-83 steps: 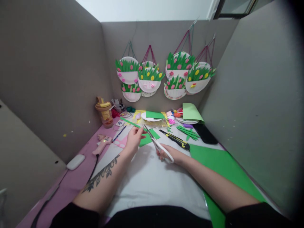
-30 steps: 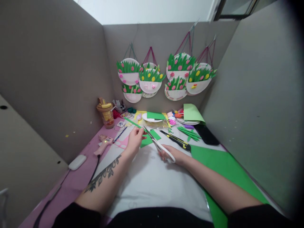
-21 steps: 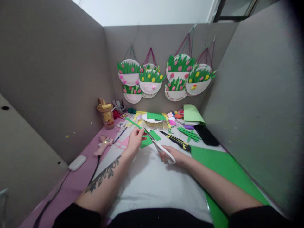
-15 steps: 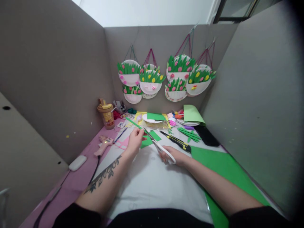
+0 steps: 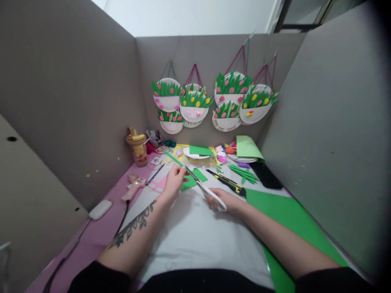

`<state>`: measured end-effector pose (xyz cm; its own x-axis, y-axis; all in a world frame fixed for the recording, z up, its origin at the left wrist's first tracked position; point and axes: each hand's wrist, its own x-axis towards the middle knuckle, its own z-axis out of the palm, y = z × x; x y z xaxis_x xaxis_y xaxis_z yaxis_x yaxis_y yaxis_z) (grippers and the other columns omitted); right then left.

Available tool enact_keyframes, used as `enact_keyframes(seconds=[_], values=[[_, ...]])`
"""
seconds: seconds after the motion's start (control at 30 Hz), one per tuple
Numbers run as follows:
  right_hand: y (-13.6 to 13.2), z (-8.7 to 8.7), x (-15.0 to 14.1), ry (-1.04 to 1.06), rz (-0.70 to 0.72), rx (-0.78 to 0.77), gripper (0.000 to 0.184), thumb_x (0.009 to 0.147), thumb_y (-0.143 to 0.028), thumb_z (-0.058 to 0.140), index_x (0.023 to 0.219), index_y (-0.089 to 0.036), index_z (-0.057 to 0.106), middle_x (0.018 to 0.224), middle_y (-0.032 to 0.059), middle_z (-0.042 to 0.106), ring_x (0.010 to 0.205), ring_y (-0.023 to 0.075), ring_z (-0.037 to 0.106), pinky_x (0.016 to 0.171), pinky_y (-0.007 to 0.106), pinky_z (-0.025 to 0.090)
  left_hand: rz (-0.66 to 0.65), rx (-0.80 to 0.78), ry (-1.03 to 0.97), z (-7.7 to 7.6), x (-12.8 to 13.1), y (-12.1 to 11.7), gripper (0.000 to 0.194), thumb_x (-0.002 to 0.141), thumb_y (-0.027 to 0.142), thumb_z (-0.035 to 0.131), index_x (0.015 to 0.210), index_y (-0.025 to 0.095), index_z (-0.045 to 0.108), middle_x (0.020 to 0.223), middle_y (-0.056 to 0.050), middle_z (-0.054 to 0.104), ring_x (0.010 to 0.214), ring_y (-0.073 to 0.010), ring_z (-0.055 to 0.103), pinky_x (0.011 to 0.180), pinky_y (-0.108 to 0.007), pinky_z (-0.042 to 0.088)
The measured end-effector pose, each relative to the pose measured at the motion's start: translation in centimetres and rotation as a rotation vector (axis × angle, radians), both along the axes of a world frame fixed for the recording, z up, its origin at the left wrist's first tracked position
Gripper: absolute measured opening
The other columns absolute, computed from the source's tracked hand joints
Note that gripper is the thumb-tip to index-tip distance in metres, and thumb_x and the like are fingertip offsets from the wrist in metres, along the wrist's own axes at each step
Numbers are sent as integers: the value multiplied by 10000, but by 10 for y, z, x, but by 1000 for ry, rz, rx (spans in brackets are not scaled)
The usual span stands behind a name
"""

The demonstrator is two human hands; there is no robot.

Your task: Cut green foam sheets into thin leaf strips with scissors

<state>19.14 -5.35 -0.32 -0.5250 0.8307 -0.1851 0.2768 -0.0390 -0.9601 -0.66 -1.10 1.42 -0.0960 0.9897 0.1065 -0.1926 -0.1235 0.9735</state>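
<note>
A narrow green paper strip (image 5: 173,158) is pinched in my left hand (image 5: 175,179), its far end pointing up and left. My right hand (image 5: 220,199) grips white-handled scissors (image 5: 210,194), whose blades reach up to the strip beside my left fingertips. Whether the blades are apart is hard to make out. Beneath the hands, green paper pieces (image 5: 195,179) lie on the white sheet (image 5: 195,240). Several cut green strips with pointed ends (image 5: 244,174) lie in a pile to the right, beyond a black and yellow utility knife (image 5: 227,182).
Large green paper (image 5: 293,219) covers the right side, near a black phone (image 5: 267,175). At left are a pink glue gun (image 5: 134,189) with its cord, a white case (image 5: 100,209) and a lidded cup (image 5: 137,148). Paper-plate flower baskets (image 5: 195,108) hang on the back panel.
The view has shifted very slightly. Both hands keep nearly the same place, with the scissors still at the strip; the strip's far end sits a touch further right.
</note>
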Motion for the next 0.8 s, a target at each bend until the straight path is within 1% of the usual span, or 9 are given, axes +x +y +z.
enact_keyframes(seconds=[0.17,0.33,0.47,0.6,0.8], values=[[1,-1,0,-3,-19,-7,225,638,-331,631,701,-160,500,578,-13,523,477,80,463,419,182,339,-16,8,24,4,0,-3,322,686,442,641,689,150,506,695,-9,538,710,-139,578,521,-211,493],[6,-12,3,16,13,-33,147,614,-222,581,725,-162,507,588,-19,543,477,82,487,417,175,344,13,19,69,5,1,-4,244,713,378,596,676,154,506,698,-13,535,718,-144,577,507,-207,490],[8,-19,4,18,7,-27,127,616,-195,564,725,-162,506,590,-26,541,475,78,480,420,175,343,24,21,82,3,0,-3,222,711,352,586,659,159,489,679,-8,527,709,-146,582,501,-208,492],[8,-17,3,24,8,-21,137,624,-208,574,737,-163,510,603,-30,537,484,77,472,435,182,350,16,33,102,2,-1,-3,207,715,339,572,656,163,482,676,-9,528,707,-152,585,492,-212,495],[8,-12,-2,16,-3,-17,139,597,-199,567,709,-166,492,604,-31,525,497,77,467,453,186,356,14,46,145,3,0,-5,192,721,327,556,649,163,487,688,-19,549,696,-150,582,479,-208,494]])
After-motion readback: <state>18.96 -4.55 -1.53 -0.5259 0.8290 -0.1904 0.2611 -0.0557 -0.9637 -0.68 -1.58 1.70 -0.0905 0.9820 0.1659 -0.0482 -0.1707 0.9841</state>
